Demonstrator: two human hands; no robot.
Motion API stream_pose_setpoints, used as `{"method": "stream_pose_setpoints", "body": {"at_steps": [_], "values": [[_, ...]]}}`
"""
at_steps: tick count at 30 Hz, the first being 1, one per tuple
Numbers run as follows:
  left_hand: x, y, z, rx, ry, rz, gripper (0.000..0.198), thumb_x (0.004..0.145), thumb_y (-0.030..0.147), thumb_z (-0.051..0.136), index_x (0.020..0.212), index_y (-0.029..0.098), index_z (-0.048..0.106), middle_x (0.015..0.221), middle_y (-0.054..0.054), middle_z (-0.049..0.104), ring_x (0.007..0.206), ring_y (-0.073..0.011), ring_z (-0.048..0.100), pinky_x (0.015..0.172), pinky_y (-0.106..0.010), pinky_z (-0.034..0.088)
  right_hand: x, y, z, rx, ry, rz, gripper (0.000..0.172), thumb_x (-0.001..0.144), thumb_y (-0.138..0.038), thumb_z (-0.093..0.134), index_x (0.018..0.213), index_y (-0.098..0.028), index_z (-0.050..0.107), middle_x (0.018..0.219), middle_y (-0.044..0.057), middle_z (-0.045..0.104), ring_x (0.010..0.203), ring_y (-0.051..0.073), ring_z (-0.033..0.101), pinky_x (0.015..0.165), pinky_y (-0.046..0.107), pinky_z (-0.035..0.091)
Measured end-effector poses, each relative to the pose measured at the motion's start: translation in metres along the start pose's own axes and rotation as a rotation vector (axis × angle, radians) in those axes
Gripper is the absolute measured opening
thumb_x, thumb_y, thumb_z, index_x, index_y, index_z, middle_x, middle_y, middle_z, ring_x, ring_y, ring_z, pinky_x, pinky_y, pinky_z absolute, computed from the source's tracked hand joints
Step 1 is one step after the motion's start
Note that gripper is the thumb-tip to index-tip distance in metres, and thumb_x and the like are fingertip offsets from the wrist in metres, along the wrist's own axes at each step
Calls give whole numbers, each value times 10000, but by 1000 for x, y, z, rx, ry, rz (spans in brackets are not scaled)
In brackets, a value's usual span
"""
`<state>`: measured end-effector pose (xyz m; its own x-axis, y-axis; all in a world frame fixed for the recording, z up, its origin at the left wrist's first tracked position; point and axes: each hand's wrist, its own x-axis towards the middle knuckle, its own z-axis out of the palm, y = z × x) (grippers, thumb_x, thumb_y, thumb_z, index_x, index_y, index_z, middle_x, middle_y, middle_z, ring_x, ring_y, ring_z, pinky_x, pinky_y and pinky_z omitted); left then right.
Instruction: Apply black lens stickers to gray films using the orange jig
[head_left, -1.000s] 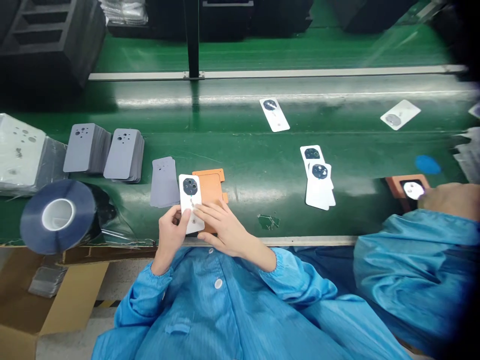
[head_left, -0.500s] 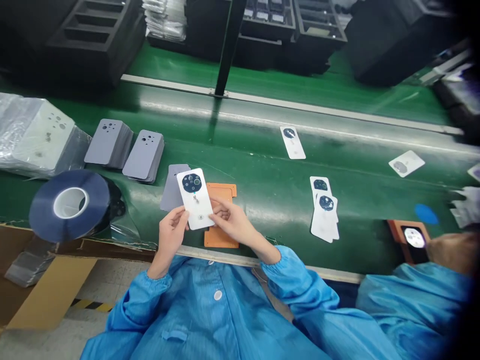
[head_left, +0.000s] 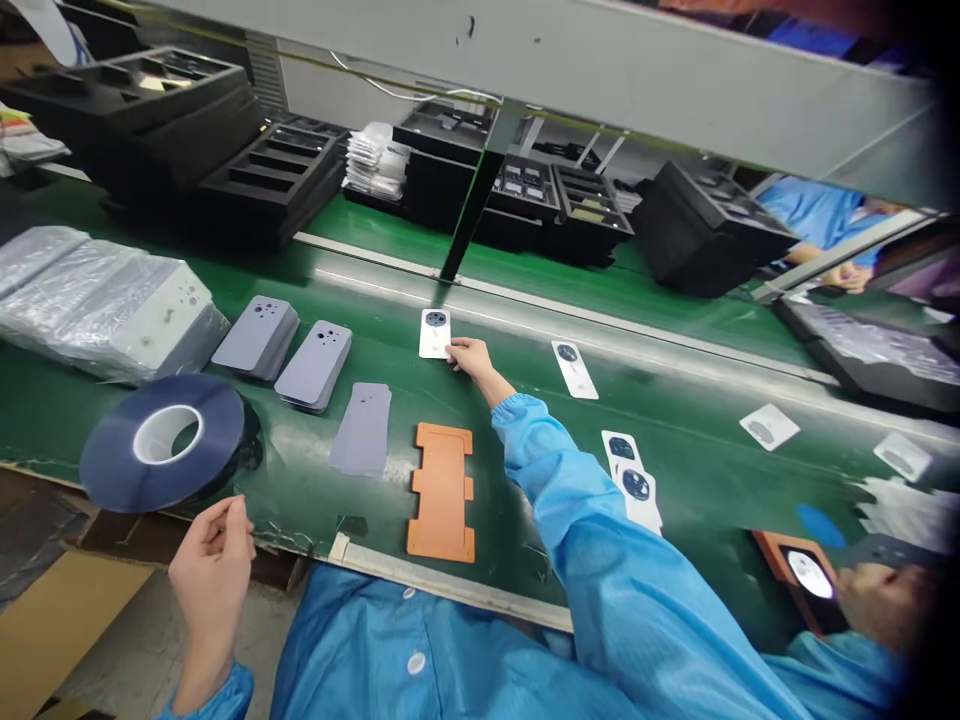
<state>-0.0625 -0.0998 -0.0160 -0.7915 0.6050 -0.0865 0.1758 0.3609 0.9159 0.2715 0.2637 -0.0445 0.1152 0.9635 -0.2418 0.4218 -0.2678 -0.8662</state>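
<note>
A white phone-shaped panel (head_left: 434, 342) with a dark round camera patch is pinched at its lower right corner by my right hand (head_left: 471, 358), far out over the green bench. My left hand (head_left: 215, 552) hangs near the bench's front edge, just below the blue tape roll (head_left: 112, 450); thumb and fingertips are pressed together, and anything between them is too small to make out. The orange fixture (head_left: 442, 490) lies bare in front of my body. Left of it is a small fanned pile of grey sheets (head_left: 361, 430).
Two grey stacks (head_left: 251, 335) and plastic-wrapped panels (head_left: 112, 310) stand at the left. More white panels (head_left: 575, 370) lie at the right, near another person's hand (head_left: 885, 605) beside an orange-brown fixture (head_left: 776, 560). Black trays (head_left: 277, 180) and a metal post (head_left: 472, 210) stand behind.
The white panel has gone from between both hands above the orange fixture to the back of the bench with my right hand. My left hand has let go and moved left. The view has tilted up.
</note>
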Motion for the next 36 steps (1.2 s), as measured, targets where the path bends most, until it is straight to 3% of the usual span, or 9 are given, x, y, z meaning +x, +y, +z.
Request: {"method": "stream_pose_setpoints", "body": {"at_steps": [4,7,11,16,19,21,27,31,36], "values": [[11,-18,-15,320,60,62,407,897,540,618,1110,212,732,905,-57,745,765,-231,683,751,-361,535,3,-2,1,-42,23,23,191,989,-265,712,1110,-120,681,941,31,716,709,119,680,603,239,583],[18,-26,-19,461,-45,111,455,936,557,518,1143,224,747,1033,-93,776,859,-274,700,793,-391,527,-7,-7,0,-75,42,-18,254,938,-250,723,1145,-107,692,966,72,742,705,126,675,615,238,577],[17,-26,-6,331,-237,99,476,890,608,559,1036,215,784,916,-82,795,826,-270,718,771,-363,533,-46,-20,11,-122,-24,-152,284,891,-280,718,1122,-117,744,1015,93,768,717,128,670,705,250,573],[4,-9,23,150,-363,268,415,899,562,626,983,198,807,867,-77,788,723,-219,695,711,-319,537,-135,-38,53,-125,-386,-325,261,902,-389,726,1014,-171,814,949,58,797,678,146,688,707,275,561],[0,0,34,77,-393,272,340,925,500,633,957,216,818,843,-61,786,694,-209,694,679,-308,540,-187,-45,84,-148,-713,-431,319,955,-424,679,1093,-165,804,964,68,803,755,181,718,743,298,561],[2,0,38,55,-401,247,333,940,484,622,940,214,818,807,-55,779,699,-216,713,665,-304,550,-212,-46,105,-158,-805,-448,382,953,-447,687,1164,-144,786,956,78,802,789,204,721,745,313,555],[20,-14,40,-6,-352,186,369,902,497,691,1007,155,781,883,-101,790,712,-204,739,668,-287,580,-237,-41,147,-143,-856,-494,316,938,-301,650,1180,-150,788,1032,58,798,834,184,698,797,298,514],[33,-17,38,9,-254,198,439,868,484,745,1139,139,736,936,-94,773,588,-125,633,588,-242,515,-240,-43,155,-139,-842,-464,396,877,-140,568,1214,-146,776,946,38,789,762,154,682,774,263,513],[48,-19,32,112,-87,304,392,923,442,682,1193,160,722,1046,-107,779,737,-156,674,735,-285,544,-245,-47,156,-172,-826,-455,565,805,-67,548,1343,-133,708,832,7,743,671,129,641,740,242,495]]}}
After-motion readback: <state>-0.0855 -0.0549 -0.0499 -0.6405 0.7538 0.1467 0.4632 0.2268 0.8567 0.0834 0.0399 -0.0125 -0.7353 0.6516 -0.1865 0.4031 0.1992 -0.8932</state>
